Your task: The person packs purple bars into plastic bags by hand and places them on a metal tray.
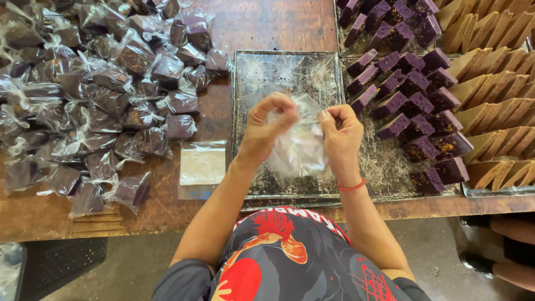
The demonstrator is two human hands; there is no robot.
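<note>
2 hands, left hand (266,129) and right hand (341,134), each grip pinching 1 clear plastic bag (301,146), 1 metal tray (262,67) beneath

Single head-worn view, looking steeply down from close above the wooden table (267,22); the wearer's torso fills the lower centre, wrapped pieces (95,95) upper left, trays (290,61) upper right.
</note>
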